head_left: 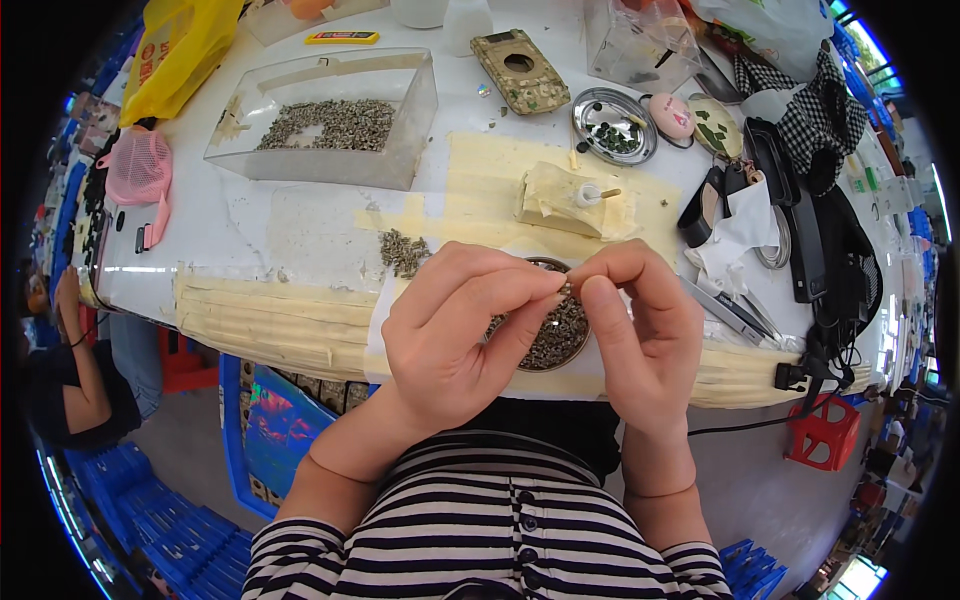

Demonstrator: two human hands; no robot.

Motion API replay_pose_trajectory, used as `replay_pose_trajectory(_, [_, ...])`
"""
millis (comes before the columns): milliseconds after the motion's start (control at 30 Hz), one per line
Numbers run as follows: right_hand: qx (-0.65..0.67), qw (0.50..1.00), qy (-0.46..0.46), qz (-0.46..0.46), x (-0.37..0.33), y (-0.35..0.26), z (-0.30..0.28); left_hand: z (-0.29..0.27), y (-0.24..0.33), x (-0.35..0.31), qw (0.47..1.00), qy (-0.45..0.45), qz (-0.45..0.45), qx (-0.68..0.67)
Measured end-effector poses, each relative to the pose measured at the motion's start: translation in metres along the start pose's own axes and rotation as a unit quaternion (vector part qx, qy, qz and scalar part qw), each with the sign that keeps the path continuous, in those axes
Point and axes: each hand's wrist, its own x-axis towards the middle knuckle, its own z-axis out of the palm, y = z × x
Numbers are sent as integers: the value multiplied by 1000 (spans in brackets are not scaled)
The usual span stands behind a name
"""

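My left hand (450, 335) is closed in a pinch, with a tiny metallic piece (567, 287) at its fingertips. Close against it, my right hand (645, 335) also pinches, thumb to forefinger; what it grips is hidden or too small to name. Both hands hover over a round dish (553, 368) filled with small grey-brown metallic pieces (560, 335), partly covered by my fingers. To the left of the dish lies a loose heap of similar pieces (402, 253). A clear plastic box (310, 170) farther back holds many more.
Behind my hands stands a tape-wrapped block (562, 205) with a small peg. Beyond it are a camouflage-patterned case (520, 70) and a round metal tray (612, 135) of dark green bits. Tweezers (760, 312), a black strap and bags crowd the right; a pink mesh pouch (140, 165) lies left.
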Motion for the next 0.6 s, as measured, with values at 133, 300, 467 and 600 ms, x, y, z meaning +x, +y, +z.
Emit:
replay_pose_trajectory(133, [-243,959,83,-116,19,-12,-19,-4,-1,3,998,-11,12,64])
replay_pose_trajectory(300, [-370,908,73,-182,42,-10,-24,-4,-1,6,997,-17,-5,80])
replay_pose_trajectory(467, [-361,914,66,-175,46,4,-16,-2,-9,1,997,14,3,75])
replay_pose_trajectory(600, [-356,909,95,-193,44,3,-15,-3,-11,0,997,21,7,79])
